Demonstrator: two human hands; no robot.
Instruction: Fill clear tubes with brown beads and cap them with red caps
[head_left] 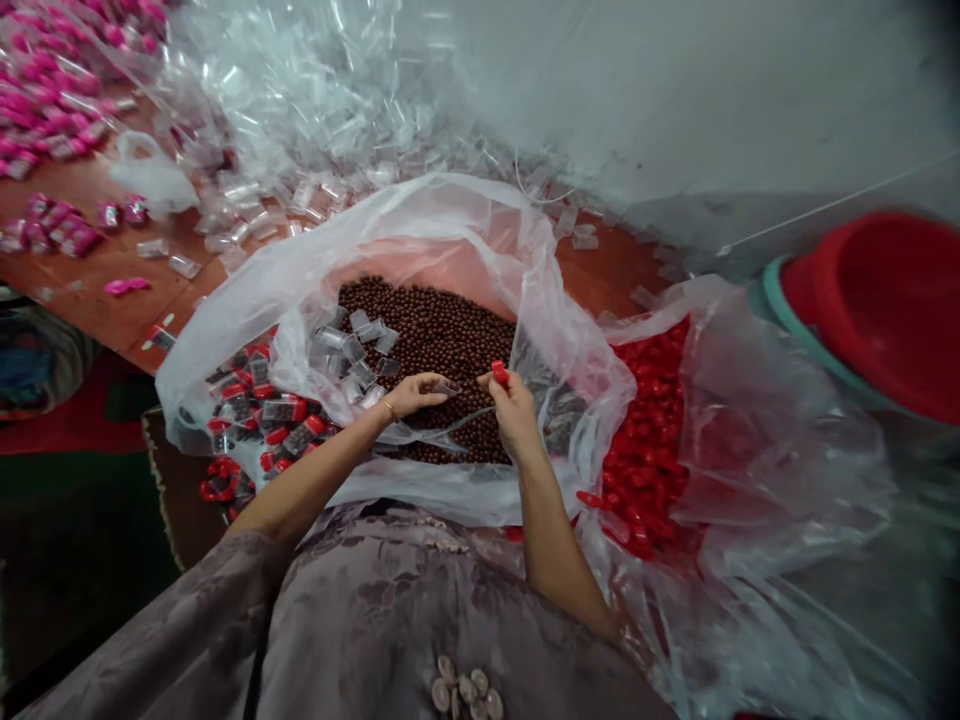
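A greyish-mauve garment (375, 620) with tonal flowers (the cloth looks slightly shiny) has sleeves (232, 580) leaving the forearms (322, 480) bare; pale rounded ornaments (480, 683) cluster in front. A thin gold-coloured bracelet (390, 410) circles the left hand's (418, 396) wrist.

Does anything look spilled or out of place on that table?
Slightly: two clear containers lie loose on the orange table, apart from the clear heap, and some bright pink bits sit alone nearby. They look like strays.

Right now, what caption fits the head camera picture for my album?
Left hand and right hand over brown balls, the right holding a small red piece, clear containers nearby.
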